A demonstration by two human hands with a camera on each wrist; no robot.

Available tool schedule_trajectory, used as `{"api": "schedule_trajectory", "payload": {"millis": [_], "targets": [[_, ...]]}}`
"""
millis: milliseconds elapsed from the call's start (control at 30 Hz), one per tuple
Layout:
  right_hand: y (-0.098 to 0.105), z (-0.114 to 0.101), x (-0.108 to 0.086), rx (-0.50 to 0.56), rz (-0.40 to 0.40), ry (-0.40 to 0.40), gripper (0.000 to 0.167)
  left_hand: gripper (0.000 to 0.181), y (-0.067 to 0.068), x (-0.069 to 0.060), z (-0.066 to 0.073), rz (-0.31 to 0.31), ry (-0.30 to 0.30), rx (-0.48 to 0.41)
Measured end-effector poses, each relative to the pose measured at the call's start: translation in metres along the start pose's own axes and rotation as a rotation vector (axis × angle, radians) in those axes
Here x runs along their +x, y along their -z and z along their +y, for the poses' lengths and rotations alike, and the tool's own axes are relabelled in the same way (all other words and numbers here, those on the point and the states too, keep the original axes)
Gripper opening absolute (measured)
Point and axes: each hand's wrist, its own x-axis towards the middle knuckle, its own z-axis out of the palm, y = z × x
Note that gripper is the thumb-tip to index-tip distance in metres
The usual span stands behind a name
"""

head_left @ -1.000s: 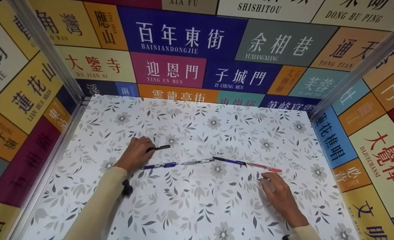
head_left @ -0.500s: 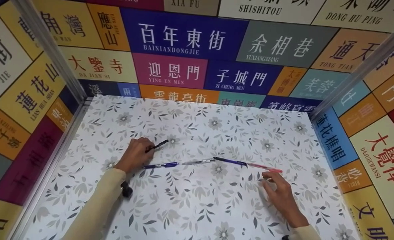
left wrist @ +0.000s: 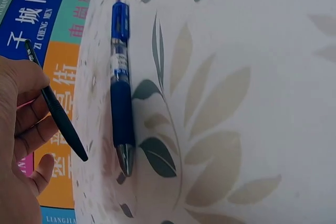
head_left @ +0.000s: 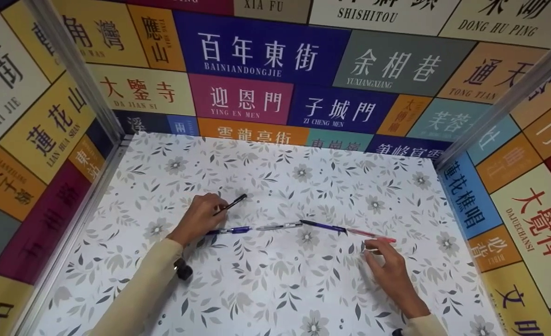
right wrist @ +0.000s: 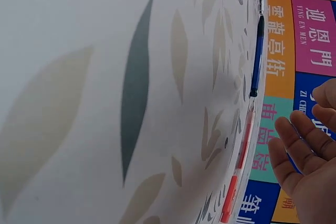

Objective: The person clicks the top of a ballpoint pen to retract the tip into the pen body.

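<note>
Between thumb and fingers, my left hand [head_left: 200,217] pinches a black pen [head_left: 236,201], which slants up and to the right in the head view. Below that hand lies a blue click pen [head_left: 228,230], partly covered by it. Rightward from there, a clear-grey pen [head_left: 279,227], a dark blue pen [head_left: 323,226] and a red pen [head_left: 372,234] lie end to end in a shallow arch. My right hand [head_left: 392,270] is beside the red pen, its fingers loosely bent and holding nothing; the right wrist view shows a gap between the fingers and the red pen [right wrist: 239,171].
A white tabletop with a grey leaf and flower print [head_left: 275,289] carries the pens. Printed walls [head_left: 238,100] with coloured name panels rise behind it and on both sides, joined by metal corner posts [head_left: 88,88].
My left hand has shifted a little to the right with the black pen, whose far end has swung upward in the head view. The right hand and the lying pens stay nearly put.
</note>
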Motion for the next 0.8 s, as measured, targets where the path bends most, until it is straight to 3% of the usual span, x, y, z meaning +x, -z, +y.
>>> {"api": "schedule_trajectory", "payload": {"millis": [467,800], "targets": [[-0.002,-0.011,0.003,0.057,0.027,-0.048,0.035,0.011,-0.003,-0.001,0.024,-0.020,-0.006,-0.120],[-0.006,-0.016,0.005,0.069,0.077,-0.011,0.040,0.007,-0.008,-0.001,0.044,-0.023,-0.030,-0.178]]}}
